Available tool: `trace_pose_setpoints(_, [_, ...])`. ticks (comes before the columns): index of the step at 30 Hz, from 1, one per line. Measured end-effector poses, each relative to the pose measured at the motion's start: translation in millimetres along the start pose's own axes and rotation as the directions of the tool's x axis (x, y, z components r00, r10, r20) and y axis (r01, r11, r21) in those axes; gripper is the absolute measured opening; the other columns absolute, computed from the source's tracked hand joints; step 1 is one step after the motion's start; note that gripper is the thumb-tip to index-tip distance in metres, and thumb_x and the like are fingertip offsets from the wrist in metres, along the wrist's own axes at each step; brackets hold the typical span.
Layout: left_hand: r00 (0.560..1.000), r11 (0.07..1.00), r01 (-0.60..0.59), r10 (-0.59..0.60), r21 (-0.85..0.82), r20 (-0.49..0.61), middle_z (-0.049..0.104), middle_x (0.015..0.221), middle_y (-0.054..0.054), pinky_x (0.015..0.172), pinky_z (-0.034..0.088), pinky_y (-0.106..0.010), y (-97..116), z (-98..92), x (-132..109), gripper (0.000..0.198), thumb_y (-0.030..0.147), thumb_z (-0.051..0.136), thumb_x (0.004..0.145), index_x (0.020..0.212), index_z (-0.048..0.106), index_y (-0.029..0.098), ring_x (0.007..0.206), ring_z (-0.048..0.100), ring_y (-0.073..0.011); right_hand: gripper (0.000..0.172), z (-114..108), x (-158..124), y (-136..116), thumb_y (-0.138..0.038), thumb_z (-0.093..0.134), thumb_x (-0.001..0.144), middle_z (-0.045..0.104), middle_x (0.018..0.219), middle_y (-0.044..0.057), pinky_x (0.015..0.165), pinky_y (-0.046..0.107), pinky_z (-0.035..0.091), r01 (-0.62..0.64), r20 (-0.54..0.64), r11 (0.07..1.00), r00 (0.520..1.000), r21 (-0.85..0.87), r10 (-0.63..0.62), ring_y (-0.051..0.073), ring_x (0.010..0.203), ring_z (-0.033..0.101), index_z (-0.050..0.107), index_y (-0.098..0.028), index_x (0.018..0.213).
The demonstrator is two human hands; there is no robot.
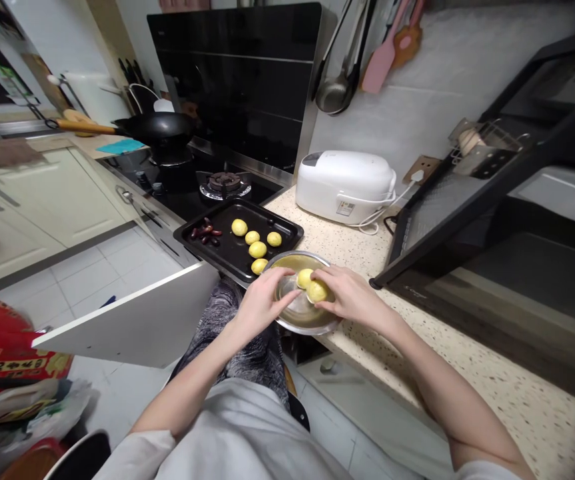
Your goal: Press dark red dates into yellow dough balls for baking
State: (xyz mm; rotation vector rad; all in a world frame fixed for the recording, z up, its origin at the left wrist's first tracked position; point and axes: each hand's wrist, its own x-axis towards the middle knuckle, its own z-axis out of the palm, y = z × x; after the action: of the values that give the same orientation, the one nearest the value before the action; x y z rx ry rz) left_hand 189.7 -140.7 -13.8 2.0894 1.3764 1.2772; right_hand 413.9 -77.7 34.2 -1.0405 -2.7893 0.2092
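A metal bowl (pixel 287 261) sits at the counter's front edge. My right hand (pixel 350 297) is over it, fingers closed round a yellow dough ball (pixel 316 291). My left hand (pixel 262 300) reaches in from the left, fingertips pinching at the same dough. A second yellow lump (pixel 304 276) lies just behind, inside the bowl. To the left, a black baking tray (pixel 287 230) holds several shaped yellow balls (pixel 257 249) and a small pile of dark red dates (pixel 206 234).
A white rice cooker (pixel 344 185) stands behind the bowl. An open black oven (pixel 492 200) fills the right. A gas hob with a black wok (pixel 160 127) lies beyond the tray. An open white cupboard door (pixel 137 323) juts out at lower left.
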Motion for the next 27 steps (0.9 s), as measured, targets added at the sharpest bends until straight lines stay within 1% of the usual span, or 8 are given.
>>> trace_pose_setpoints(2, [0.999,0.999,-0.029,0.03,0.036,-0.045,0.074,0.117,-0.009,0.1,0.056,-0.043,-3.3,-7.5,-3.7,0.019,0.033,0.061,0.102,0.117,0.065,0.022,0.112,0.07,-0.0258,0.038,1.0,1.0,3.4,-0.024,0.082,0.083,0.072,0.112,0.012,0.09,0.045,0.054,-0.034,0.033,0.999,0.999,-0.035,0.035,0.031,0.104,0.068,0.064,-0.019,0.116])
trace_pose_setpoints(5, [0.991,0.997,-0.043,0.05,0.059,-0.127,0.074,0.115,-0.009,0.101,0.055,-0.042,-11.0,-19.3,-7.3,0.014,0.026,0.057,0.103,0.111,0.067,0.022,0.112,0.069,-0.0249,0.041,5.6,2.5,7.0,-0.021,0.083,0.08,0.073,0.111,0.011,0.09,0.044,0.052,-0.035,0.07,0.999,0.997,-0.034,0.037,0.03,0.102,0.069,0.064,-0.02,0.116])
trace_pose_setpoints(8, [0.976,0.995,0.013,0.008,0.097,-0.216,0.073,0.115,-0.009,0.102,0.055,-0.042,-24.3,-29.9,-8.0,0.015,0.025,0.054,0.104,0.108,0.068,0.022,0.112,0.068,-0.0242,0.042,10.7,3.1,9.5,-0.019,0.084,0.079,0.074,0.106,0.008,0.09,0.043,0.05,-0.023,0.093,0.999,0.995,-0.031,0.026,0.029,0.1,0.069,0.064,-0.022,0.115])
trace_pose_setpoints(11, [0.966,0.986,0.08,-0.04,0.146,-0.256,0.07,0.12,-0.009,0.105,0.053,-0.042,-43.3,-36.4,-5.9,0.018,0.026,0.052,0.104,0.114,0.067,0.022,0.116,0.066,-0.0242,0.04,13.4,2.7,11.6,-0.019,0.084,0.08,0.074,0.106,0.008,0.09,0.044,0.05,-0.028,0.089,0.999,0.996,-0.036,0.032,0.03,0.101,0.069,0.063,-0.022,0.114])
trace_pose_setpoints(14, [0.967,0.978,0.124,-0.081,0.168,-0.242,0.066,0.127,-0.01,0.106,0.053,-0.042,-62.1,-36.5,-2.8,0.024,0.028,0.055,0.102,0.124,0.062,0.022,0.121,0.063,-0.0251,0.038,13.9,1.7,13.3,-0.019,0.083,0.08,0.075,0.11,0.008,0.091,0.045,0.05,-0.045,0.077,0.998,0.996,-0.039,0.048,0.031,0.104,0.069,0.063,-0.022,0.113])
trace_pose_setpoints(17, [0.975,0.97,0.146,-0.107,0.195,-0.196,0.064,0.13,-0.011,0.108,0.051,-0.043,-73.3,-32.2,-0.9,0.03,0.03,0.057,0.101,0.129,0.059,0.022,0.124,0.062,-0.0261,0.039,13.4,0.6,14.0,-0.018,0.084,0.079,0.074,0.114,0.01,0.092,0.045,0.051,-0.061,0.074,0.997,0.995,-0.043,0.065,0.032,0.108,0.069,0.065,-0.022,0.113])
trace_pose_setpoints(23, [0.987,0.967,0.135,-0.112,0.216,-0.117,0.062,0.135,-0.01,0.106,0.053,-0.044,-75.6,-27.5,0.8,0.03,0.035,0.061,0.099,0.127,0.062,0.024,0.122,0.065,-0.0276,0.032,9.9,-0.6,11.9,-0.018,0.081,0.082,0.074,0.115,0.01,0.089,0.045,0.054,-0.051,0.052,0.997,0.997,-0.057,0.054,0.032,0.106,0.07,0.067,-0.022,0.11])
trace_pose_setpoints(27, [0.991,0.968,0.123,-0.11,0.218,-0.07,0.063,0.125,-0.009,0.098,0.057,-0.042,-77.5,-28.8,3.9,0.03,0.03,0.063,0.097,0.126,0.065,0.024,0.11,0.068,-0.0262,0.029,6.6,-0.6,8.0,-0.019,0.081,0.083,0.074,0.115,0.01,0.089,0.044,0.054,-0.057,0.069,0.996,0.996,-0.07,0.062,0.031,0.105,0.071,0.069,-0.022,0.109])
